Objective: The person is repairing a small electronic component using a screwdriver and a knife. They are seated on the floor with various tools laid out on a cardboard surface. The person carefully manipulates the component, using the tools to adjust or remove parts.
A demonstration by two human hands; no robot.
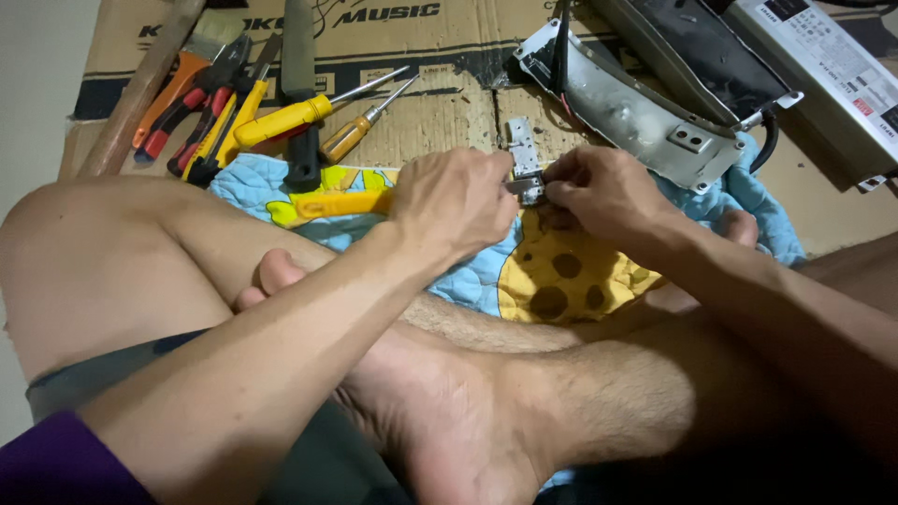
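On flattened cardboard (440,112) on the floor, left hand (456,201) and right hand (603,192) pinch a small metal bracket (524,159) that might slip onto the quilt (552,271) beneath it.

Warm dim indoor light, soft shadows under hands (524,201); sharp centre, darker lower-right corner

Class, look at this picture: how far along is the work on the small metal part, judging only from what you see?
Done: tools laid out, among them a yellow-handled screwdriver, and the grey metal housing lies opened on the cardboard. In hand: left hand and right hand both grip the small metal bracket between them. Left: the bracket is apart from the housing; what is being done to it cannot be told.
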